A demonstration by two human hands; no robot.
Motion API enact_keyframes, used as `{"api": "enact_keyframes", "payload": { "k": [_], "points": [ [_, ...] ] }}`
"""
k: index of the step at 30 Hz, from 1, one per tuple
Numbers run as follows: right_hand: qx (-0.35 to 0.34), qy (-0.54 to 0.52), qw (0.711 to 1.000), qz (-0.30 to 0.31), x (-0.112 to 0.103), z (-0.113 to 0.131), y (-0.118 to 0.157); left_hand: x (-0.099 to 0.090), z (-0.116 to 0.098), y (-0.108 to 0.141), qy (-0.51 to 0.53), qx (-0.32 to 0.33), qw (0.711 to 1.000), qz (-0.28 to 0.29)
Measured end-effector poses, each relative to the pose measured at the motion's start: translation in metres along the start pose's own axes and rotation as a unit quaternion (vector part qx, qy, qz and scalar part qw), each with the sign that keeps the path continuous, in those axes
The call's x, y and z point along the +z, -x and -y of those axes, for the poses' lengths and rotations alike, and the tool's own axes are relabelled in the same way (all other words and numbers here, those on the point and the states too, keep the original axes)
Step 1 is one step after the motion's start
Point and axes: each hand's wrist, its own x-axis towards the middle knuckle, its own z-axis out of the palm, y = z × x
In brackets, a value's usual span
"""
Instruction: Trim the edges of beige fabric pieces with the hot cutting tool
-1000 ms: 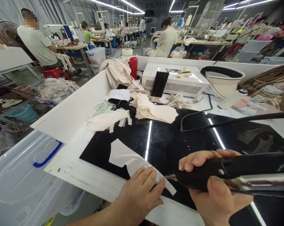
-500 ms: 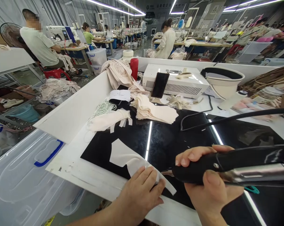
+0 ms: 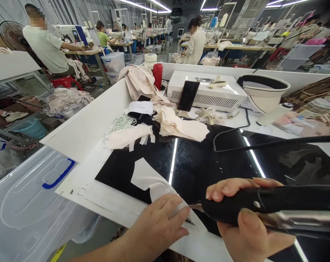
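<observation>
A pale cream fabric piece [image 3: 145, 174] with a curved cut-out lies on the glossy black board [image 3: 197, 167], its near end at the board's front edge. My left hand [image 3: 162, 220] rests on its lower part, fingers lying flat. My right hand [image 3: 247, 222] is wrapped round a black corded hand tool [image 3: 233, 207] with a metal lever along its underside. The tool's thin metal tip [image 3: 197, 207] is at the fabric's right edge, beside my left fingers. Whether it touches the cloth I cannot tell.
Behind lie a stack of cut fabric pieces [image 3: 181, 127], a coil of pale green cord [image 3: 122, 122], a phone [image 3: 188, 95] and a vented white box [image 3: 208, 89]. A black cable [image 3: 263, 144] crosses the board. A lidded clear bin [image 3: 25, 203] stands left. People sit at sewing machines beyond.
The view has shifted a little. The tool has dropped and levelled, its tip still at the fabric's edge. The fabric's near end now sits lower, and my left fingers have flattened slightly.
</observation>
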Motion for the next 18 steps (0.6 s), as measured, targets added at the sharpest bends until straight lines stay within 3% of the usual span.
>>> {"api": "enact_keyframes", "payload": {
  "k": [10, 18],
  "points": [
    [0.009, 0.008, 1.000, 0.007, -0.004, 0.003, 0.008, 0.002, 0.001, 0.008, -0.020, -0.003, 1.000, 0.017],
    [0.040, -0.027, 0.997, -0.056, 0.010, 0.000, 0.003, 0.006, 0.004, 0.011, -0.017, 0.006, 1.000, 0.010]
  ]
}}
